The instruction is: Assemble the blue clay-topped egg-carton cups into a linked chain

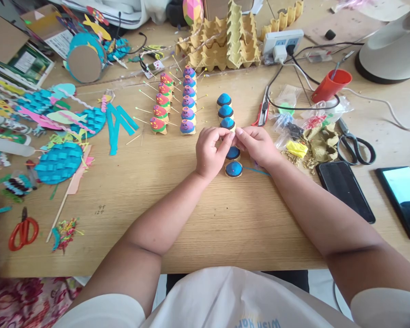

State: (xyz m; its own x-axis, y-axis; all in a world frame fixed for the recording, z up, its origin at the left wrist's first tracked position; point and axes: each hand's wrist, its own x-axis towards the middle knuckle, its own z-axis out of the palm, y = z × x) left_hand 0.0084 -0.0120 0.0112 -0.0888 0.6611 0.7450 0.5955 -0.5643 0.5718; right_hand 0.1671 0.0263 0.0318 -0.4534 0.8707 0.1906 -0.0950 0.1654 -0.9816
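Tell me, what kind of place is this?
Likely a craft worktable: cut egg cartons, blue-topped carton cups, red scissors and coloured paper shapes lie on the wooden table.

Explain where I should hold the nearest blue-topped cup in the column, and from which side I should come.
Probably pinch the tan cardboard rim of the nearest blue-topped cup from above, with fingers on its left and right. The dome is rounded and gives little hold, and another cup stands close behind it.

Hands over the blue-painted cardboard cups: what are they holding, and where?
Cannot be told: the left hand and right hand press fingertips together above the blue-painted cardboard cups, hiding anything pinched there.
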